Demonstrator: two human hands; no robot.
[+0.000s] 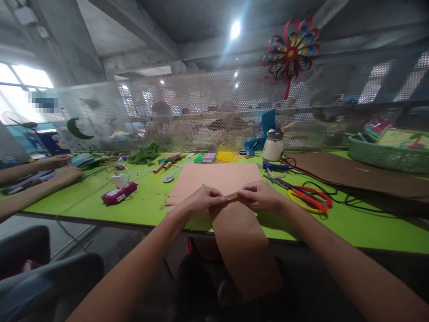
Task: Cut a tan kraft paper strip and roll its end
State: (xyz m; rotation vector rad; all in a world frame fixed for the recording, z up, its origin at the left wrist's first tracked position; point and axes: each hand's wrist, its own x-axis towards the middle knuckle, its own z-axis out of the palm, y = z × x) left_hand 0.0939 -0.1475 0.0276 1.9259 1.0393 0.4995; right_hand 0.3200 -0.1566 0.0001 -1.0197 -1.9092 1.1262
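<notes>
A long strip of brown paper point(243, 246) hangs down over the table's front edge, its upper end folded into a narrow band. My left hand point(206, 199) pinches the left end of that fold between thumb and fingers. At the fold's right end, my right hand point(258, 194) grips in the same way. Behind both hands lies a stack of light brown paper sheets point(217, 174) on the green table. Right of my right hand rest scissors with red and yellow handles point(310, 199).
A purple power strip point(119, 193) with a white plug stands to the left. Beyond my right hand are a glue gun with a blue handle point(276, 166), a lidded jar point(273, 145), dark cables, brown sheets point(335, 170) and a green basket point(385, 154). Another person's hands point(67, 172) work at far left.
</notes>
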